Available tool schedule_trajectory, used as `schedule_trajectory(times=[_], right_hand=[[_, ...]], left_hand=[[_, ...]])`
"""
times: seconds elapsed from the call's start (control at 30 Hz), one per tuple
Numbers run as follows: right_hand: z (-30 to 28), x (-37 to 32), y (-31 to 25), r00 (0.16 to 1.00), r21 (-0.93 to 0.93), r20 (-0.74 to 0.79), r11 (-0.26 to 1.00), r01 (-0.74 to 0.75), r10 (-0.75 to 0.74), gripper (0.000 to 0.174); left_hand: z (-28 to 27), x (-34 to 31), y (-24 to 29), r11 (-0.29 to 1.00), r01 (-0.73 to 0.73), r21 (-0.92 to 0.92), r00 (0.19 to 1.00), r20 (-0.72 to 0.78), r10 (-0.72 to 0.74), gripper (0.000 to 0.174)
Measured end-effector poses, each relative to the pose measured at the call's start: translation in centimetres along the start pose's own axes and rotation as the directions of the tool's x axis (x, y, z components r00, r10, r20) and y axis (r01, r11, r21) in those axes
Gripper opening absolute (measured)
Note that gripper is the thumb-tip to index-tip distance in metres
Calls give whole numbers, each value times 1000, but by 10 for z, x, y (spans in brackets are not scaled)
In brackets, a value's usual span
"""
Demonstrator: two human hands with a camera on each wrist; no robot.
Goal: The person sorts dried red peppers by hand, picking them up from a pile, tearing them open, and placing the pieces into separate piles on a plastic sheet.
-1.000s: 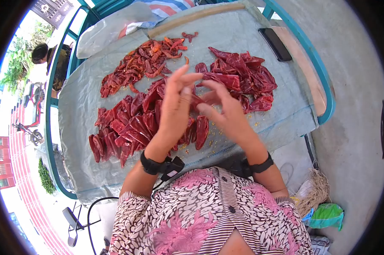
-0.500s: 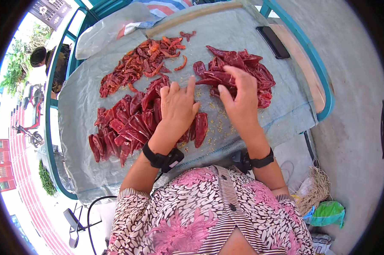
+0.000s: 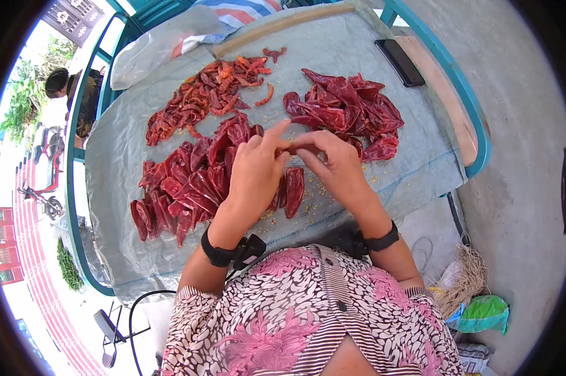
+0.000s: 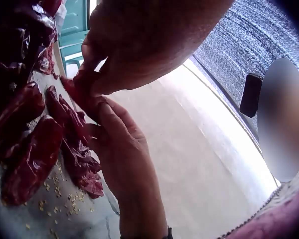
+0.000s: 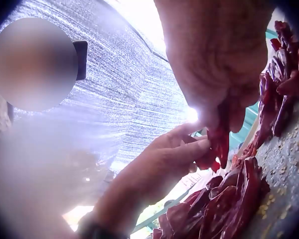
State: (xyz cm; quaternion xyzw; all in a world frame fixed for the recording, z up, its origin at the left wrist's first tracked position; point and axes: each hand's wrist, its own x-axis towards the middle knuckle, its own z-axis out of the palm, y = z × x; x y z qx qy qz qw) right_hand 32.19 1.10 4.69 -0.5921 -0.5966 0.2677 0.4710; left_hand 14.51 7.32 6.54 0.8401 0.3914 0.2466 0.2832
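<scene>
Over the middle of the cloth, my left hand (image 3: 254, 172) and right hand (image 3: 338, 168) meet at the fingertips. Between them they pinch one dried red chili pepper (image 4: 81, 94), mostly covered by fingers in the head view. The right wrist view has its dark red end (image 5: 220, 144) hanging below the fingers. Under and left of my left hand lies a heap of large dried chilies (image 3: 189, 182). A second pile of large, flattened chilies (image 3: 352, 106) lies just beyond my right hand. Farther back is a heap of smaller, orange-red dried chilies (image 3: 207, 91).
A grey-green plastic cloth (image 3: 126, 250) covers the work surface, with yellow seeds (image 4: 60, 199) scattered on it. A black phone (image 3: 400, 62) lies at the back right. Teal metal rails (image 3: 474, 125) border the surface. Another person (image 3: 85, 94) is beyond the left rail.
Half a second ago my hands were apart, the right over the right-hand chili pile. The right hand has since come back left, and both now hold a chili between them.
</scene>
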Motion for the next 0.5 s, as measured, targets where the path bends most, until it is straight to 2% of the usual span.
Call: schedule_trajectory(times=[0.07,0.13,0.17,0.2,0.27,0.3,0.33,0.4,0.43,0.47,0.5], right_hand=[[-2,-1,1,1000,-60,-6,998,24,-24,23],[-8,1,1,998,-39,-55,999,-18,16,20],[-12,3,2,996,-27,-80,999,-40,38,18],[-16,6,4,998,-63,-61,997,-33,29,25],[-10,8,-1,979,-75,-199,997,21,-36,31],[-8,8,-6,961,-83,-267,995,48,-69,34],[-6,4,-9,975,-11,-223,1000,-25,22,42],[-6,-6,-2,999,-114,-23,993,-32,30,42],[-5,-11,2,996,-164,78,986,-29,42,43],[-2,-14,5,978,-225,178,972,-68,110,46],[1,-16,6,945,-288,272,952,-100,181,50]], left_hand=[[-4,-1,-7,994,-40,105,995,-87,49,49],[-10,-1,-12,973,-37,226,989,-132,68,47],[-11,-1,-13,991,0,131,991,-136,18,47],[-11,1,-15,999,37,35,990,-135,-32,47],[-10,5,-16,980,74,-185,988,-120,-97,49],[-8,7,-13,981,39,-188,986,-153,-69,50],[-5,10,-8,982,3,-189,982,-187,-39,51],[-5,9,-8,988,15,-152,992,-120,-34,54],[-10,6,-12,992,59,-109,998,-19,-62,56],[-16,3,-19,993,98,-63,992,81,-93,58],[-16,2,-19,993,100,-63,992,83,-94,58]])
